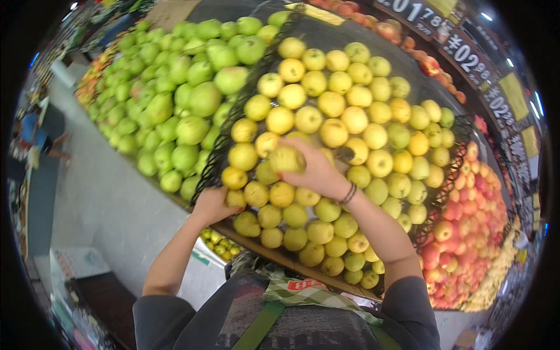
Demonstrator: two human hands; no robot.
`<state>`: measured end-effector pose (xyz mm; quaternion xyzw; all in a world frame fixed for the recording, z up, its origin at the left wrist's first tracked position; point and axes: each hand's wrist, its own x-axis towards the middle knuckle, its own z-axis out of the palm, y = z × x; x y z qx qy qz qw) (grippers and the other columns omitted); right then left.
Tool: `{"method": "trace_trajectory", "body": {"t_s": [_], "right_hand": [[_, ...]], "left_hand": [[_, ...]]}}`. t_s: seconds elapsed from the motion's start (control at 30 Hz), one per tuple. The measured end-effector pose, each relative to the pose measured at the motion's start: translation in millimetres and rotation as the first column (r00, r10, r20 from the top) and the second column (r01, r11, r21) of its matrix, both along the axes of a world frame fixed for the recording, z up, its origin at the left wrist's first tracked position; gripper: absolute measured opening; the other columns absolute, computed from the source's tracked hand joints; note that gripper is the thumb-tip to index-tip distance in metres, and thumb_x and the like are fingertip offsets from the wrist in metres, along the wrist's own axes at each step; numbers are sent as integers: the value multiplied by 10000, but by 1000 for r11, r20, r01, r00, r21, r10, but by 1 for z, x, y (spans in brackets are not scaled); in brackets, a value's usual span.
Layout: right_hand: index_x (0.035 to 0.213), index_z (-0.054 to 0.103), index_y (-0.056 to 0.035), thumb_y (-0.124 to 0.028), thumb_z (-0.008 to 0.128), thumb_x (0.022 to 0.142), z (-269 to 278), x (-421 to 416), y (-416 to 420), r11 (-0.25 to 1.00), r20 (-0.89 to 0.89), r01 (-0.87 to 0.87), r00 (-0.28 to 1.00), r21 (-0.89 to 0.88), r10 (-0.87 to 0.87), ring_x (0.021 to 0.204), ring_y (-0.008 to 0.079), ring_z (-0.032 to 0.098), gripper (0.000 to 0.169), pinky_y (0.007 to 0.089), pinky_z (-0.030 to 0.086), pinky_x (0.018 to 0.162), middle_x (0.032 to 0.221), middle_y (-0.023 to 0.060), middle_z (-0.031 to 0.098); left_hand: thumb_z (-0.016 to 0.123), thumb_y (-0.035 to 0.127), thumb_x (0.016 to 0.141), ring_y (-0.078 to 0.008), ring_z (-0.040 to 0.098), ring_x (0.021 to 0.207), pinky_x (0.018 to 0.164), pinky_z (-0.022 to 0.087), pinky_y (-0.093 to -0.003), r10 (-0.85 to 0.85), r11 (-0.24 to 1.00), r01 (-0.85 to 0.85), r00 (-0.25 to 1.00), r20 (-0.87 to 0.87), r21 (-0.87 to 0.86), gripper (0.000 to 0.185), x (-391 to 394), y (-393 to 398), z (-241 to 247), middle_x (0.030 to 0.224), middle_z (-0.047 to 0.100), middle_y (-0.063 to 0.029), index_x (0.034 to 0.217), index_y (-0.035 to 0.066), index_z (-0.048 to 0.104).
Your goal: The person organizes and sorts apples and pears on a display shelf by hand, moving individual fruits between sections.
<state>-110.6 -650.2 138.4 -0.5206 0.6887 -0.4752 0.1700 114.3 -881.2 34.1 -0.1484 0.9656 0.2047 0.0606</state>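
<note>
My right hand [316, 168] is closed round a yellow pear [286, 159], lifted over the yellow fruit in the middle of the display. At the display's front left corner, my left hand [213, 204] has its fingers around another yellow pear [235, 198], beside the black mesh divider [210, 168]. Whether that pear is lifted or rests in its row cannot be told. Round yellow pears [295, 215] lie in loose rows around both hands, with dark gaps of the display surface between some of them.
Green pears [192, 130] are heaped left of the divider. Red and yellow apples [455, 218] fill the right side behind another mesh divider [450, 175]. A wooden front edge [262, 251] runs before my body. Below it is a box of small yellow fruit [221, 245]. A person [39, 133] is far left.
</note>
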Motion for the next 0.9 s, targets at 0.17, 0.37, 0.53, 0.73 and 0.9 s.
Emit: {"method": "trace_trajectory", "body": {"t_s": [0.17, 0.37, 0.53, 0.73, 0.9], "right_hand": [[1469, 543, -28, -340, 844, 905, 71, -139, -88, 928, -325, 283, 878, -241, -352, 1391, 345, 576, 711, 447, 491, 1128, 1475, 226, 584], [1436, 508, 38, -373, 754, 944, 27, -321, -140, 802, -590, 573, 594, -166, -547, 1248, 495, 627, 687, 516, 490, 1104, 1299, 333, 660], [1401, 565, 1, -462, 541, 1066, 17, -354, -130, 821, -715, 567, 601, 67, -357, 1187, 502, 665, 572, 537, 516, 1031, 1229, 345, 701], [1505, 527, 0, -233, 685, 1026, 36, -245, 19, 864, -757, 413, 454, -289, -470, 1375, 464, 566, 555, 507, 463, 1146, 1445, 300, 609], [1475, 554, 3, -212, 785, 981, 10, -85, 169, 660, -149, 719, 644, -219, -750, 1275, 248, 642, 586, 370, 537, 1054, 1437, 152, 625]], "left_hand": [[759, 645, 873, -437, 729, 825, 774, 580, -532, -25, 996, 22, 999, 41, 83, 660, 19, -26, -8, 870, 734, -247, 965, -8, 740], [692, 393, 1015, -422, 705, 890, 792, 559, -513, 1, 997, 3, 999, -53, 72, 428, 11, -21, -12, 909, 720, -222, 898, -19, 697], [738, 210, 977, -420, 712, 937, 825, 568, -480, 141, 986, -115, 959, -245, 117, 240, 23, -16, 5, 1006, 745, -210, 1104, 9, 764], [714, 88, 969, -385, 694, 1074, 919, 552, -459, 85, 994, -53, 917, -389, 93, 236, -2, 9, 30, 1175, 735, -157, 1200, 41, 717], [720, 79, 972, -370, 687, 1122, 982, 542, -433, -104, 959, 227, 839, -534, 170, 292, -45, 55, 48, 1203, 717, -156, 1261, 45, 701]]}}
